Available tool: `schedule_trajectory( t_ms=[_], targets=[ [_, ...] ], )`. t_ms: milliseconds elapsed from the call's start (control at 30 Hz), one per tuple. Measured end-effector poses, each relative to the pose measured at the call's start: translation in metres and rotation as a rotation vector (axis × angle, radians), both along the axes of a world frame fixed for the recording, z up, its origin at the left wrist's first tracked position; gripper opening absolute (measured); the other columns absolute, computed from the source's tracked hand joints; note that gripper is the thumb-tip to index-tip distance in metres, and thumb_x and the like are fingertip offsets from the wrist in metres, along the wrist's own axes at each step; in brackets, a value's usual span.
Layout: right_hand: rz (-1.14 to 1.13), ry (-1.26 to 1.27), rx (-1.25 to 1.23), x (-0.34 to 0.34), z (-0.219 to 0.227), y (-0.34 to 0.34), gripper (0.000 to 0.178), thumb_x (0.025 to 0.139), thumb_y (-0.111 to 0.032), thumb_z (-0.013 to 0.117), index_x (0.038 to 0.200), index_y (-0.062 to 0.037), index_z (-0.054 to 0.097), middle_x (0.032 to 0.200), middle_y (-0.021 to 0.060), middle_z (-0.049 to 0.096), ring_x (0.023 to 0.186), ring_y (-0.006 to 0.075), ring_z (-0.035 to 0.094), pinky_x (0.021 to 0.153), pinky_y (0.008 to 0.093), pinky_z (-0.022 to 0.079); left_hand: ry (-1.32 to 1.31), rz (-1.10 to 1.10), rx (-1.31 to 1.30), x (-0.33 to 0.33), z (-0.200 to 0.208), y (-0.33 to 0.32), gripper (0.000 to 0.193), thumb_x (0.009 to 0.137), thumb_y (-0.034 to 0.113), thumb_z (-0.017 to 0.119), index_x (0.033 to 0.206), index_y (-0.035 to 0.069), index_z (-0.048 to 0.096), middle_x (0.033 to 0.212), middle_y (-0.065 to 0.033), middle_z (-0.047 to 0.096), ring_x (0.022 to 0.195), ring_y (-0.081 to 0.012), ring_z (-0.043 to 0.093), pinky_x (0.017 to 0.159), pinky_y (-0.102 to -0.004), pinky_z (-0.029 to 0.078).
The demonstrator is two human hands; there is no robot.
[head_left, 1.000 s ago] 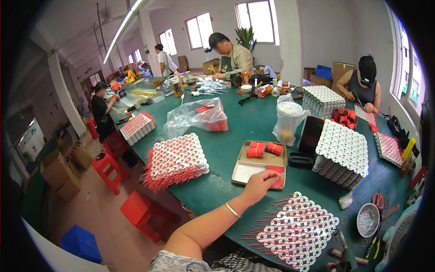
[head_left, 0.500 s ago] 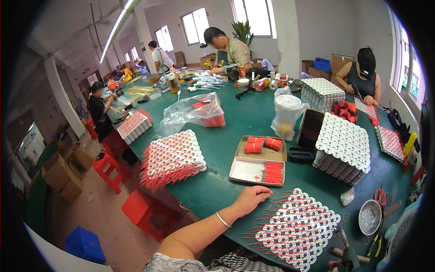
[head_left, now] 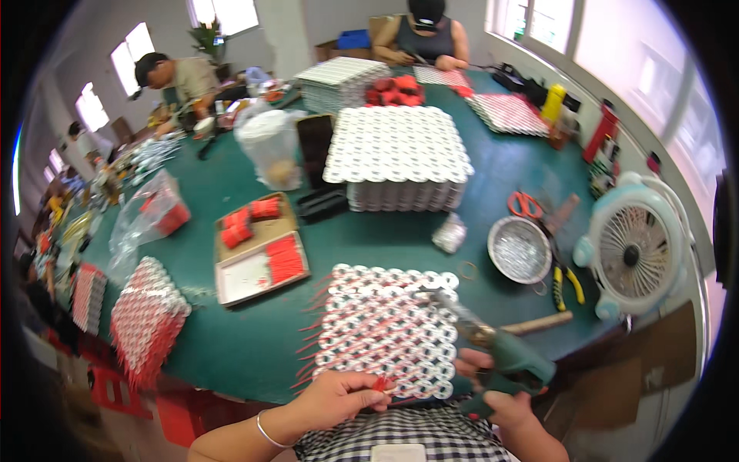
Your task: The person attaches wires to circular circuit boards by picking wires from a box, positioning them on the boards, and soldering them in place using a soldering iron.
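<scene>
Evidently pinched a few short red strips point(head_left: 380, 383) between thumb and fingers of the left hand point(head_left: 335, 402), right at the near edge of the ring panel point(head_left: 389, 329). Found the panel just ahead of that hand, flat on the green surface point(head_left: 231, 346), roughly square, with no clearly longer axis – and closest to the left hand along its lower edge. Gripped a pistol-shaped tool point(head_left: 519, 360) in the right hand point(head_left: 509, 408), with fingers curled about the handle; pointed it from lower right to upper left, out over the panel's right side. Could not tell, for blur, a tip touching the rings from a tip just above them. Noted pale, round rings with dark centres, set in close rows, and thin red strands laid aslant across them, fringing out past the left edge. Saw beyond, to the left, a shallow card box point(head_left: 242, 283) – loose red lengths point(head_left: 285, 260) in its white half, red bundles point(head_left: 237, 229) in the brown one. Observed at the right a round metal bowl point(head_left: 491, 252) of glassy clear bits, beside yellow-and-black pliers point(head_left: 575, 286).
</scene>
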State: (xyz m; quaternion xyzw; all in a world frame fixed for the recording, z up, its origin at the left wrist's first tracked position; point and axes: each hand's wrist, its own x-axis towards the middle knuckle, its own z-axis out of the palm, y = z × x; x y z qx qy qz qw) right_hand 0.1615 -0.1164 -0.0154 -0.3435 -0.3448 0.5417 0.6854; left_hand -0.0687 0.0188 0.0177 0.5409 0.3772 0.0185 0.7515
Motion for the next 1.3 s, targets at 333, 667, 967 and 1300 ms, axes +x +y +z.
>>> schedule_trajectory(
  t_ms=[333, 667, 967, 1300],
  targets=[
    [0.217, -0.532, 0.059, -0.022, -0.005, 0.01, 0.051, 0.075, -0.004, 0.054, 0.124, -0.0029, 0.042, 0.119, 0.0129, 0.049, 0.108, 0.0221, 0.049, 0.092, 0.0344, 0.038, -0.129, -0.082, -0.243, 0.032, -0.006, -0.015, 0.022, 0.088, 0.011, 0.052, 0.106, 0.001, 0.058, 0.087, -0.0059, 0.063, 0.055, -0.0021, 0.045, 0.044, -0.0147, 0.034],
    [0.361, -0.34, -0.128, 0.002, -0.002, 0.014, 0.068, 0.076, -0.018, 0.056, 0.133, 0.0017, 0.024, 0.133, 0.0171, 0.038, 0.123, 0.0244, 0.037, 0.103, 0.0367, 0.025, -0.157, -0.074, -0.311, 0.049, -0.01, -0.007, 0.021, 0.089, 0.013, 0.05, 0.105, 0.0, 0.057, 0.093, -0.0077, 0.061, 0.085, -0.0157, 0.06, 0.064, -0.0227, 0.05],
    [0.316, -0.222, -0.159, -0.003, 0.008, 0.01, 0.072, 0.074, -0.036, 0.059, 0.129, 0.0008, 0.031, 0.13, 0.0147, 0.038, 0.123, 0.023, 0.036, 0.103, 0.0353, 0.024, -0.144, 0.091, -0.394, 0.049, -0.012, -0.015, 0.029, 0.09, 0.012, 0.047, 0.116, -0.003, 0.049, 0.1, -0.0129, 0.059, 0.089, -0.0164, 0.058, 0.079, -0.0264, 0.049],
    [0.464, 0.014, -0.002, -0.028, -0.027, 0.048, 0.061, 0.075, -0.028, 0.06, 0.124, -0.0006, 0.037, 0.121, 0.0139, 0.043, 0.112, 0.0202, 0.041, 0.091, 0.0341, 0.031, -0.317, 0.114, -0.416, 0.062, -0.03, -0.029, 0.011, 0.088, 0.01, 0.052, 0.094, 0.004, 0.045, 0.095, -0.0063, 0.058, 0.078, -0.008, 0.057, 0.068, -0.0183, 0.049]
  ],
)
